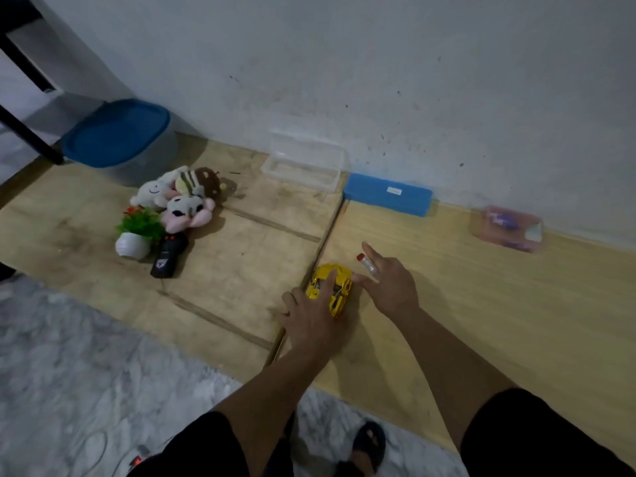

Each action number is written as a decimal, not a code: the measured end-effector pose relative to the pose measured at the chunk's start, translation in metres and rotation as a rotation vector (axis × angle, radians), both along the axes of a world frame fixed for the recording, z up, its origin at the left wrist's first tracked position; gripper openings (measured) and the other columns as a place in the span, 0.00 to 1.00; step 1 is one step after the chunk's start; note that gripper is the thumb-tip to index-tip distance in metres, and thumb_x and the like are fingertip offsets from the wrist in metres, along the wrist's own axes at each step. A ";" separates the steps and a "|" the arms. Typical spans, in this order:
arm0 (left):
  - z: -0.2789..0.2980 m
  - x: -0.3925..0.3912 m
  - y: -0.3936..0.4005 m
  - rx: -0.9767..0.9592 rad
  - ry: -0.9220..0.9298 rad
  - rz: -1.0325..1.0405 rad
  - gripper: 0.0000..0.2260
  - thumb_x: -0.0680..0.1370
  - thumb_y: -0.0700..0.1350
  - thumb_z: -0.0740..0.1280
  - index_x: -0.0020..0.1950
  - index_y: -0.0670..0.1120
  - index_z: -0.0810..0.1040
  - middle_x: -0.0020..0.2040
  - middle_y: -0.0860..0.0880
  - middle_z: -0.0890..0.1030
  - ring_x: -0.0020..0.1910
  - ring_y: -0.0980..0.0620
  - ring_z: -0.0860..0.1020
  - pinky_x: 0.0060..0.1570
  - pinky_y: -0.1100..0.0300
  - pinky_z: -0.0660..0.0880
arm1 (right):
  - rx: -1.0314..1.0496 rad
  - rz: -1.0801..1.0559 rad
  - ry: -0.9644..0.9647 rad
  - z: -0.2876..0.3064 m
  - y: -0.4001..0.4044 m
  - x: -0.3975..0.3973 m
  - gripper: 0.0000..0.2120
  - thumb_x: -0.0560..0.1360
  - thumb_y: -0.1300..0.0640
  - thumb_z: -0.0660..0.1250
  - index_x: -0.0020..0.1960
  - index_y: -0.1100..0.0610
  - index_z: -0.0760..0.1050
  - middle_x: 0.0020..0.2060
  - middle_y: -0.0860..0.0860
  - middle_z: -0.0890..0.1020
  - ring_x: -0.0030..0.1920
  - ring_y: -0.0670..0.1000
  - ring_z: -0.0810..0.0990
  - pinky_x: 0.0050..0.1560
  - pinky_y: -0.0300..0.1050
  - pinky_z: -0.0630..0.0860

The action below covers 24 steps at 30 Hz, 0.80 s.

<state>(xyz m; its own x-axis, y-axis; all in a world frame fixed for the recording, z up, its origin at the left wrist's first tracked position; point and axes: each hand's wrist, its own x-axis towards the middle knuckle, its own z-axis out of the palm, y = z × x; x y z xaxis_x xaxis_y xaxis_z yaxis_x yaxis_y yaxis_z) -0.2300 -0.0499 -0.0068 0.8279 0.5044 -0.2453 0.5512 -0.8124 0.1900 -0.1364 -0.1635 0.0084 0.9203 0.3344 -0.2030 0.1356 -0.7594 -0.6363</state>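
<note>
The yellow toy car sits on the wooden boards, just right of the seam where two panels meet. Its long axis runs away from me toward the wall, leaning a little left at the far end; I cannot tell which end is the nose.

My left hand lies over the car's near left side. Its forefinger is stretched straight across the roof and the thumb is out to the left, off the car, so it rests there rather than clamping. My right hand is just beside the car's right flank and pinches a small clear tube with a red cap between its fingers. The forefinger points toward the wall.

Right of the car the board is bare wood as far as a blue case and a pinkish clear box, both near the wall. A clear plastic box stands left of the blue case.

Well apart to the left is a cluster: plush toys, a small potted plant and a black remote touching one another. A blue-lidded tub stands behind them.

The boards' near edge drops to a grey marbled floor close behind my forearms. The wall is pale and scuffed.
</note>
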 end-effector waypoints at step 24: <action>0.057 0.224 0.246 0.217 -0.209 -0.611 0.52 0.69 0.57 0.73 0.74 0.58 0.35 0.77 0.51 0.43 0.75 0.46 0.42 0.70 0.40 0.53 | -0.179 0.054 -0.232 0.015 0.206 0.157 0.20 0.78 0.60 0.61 0.69 0.50 0.66 0.58 0.54 0.71 0.58 0.55 0.71 0.64 0.48 0.71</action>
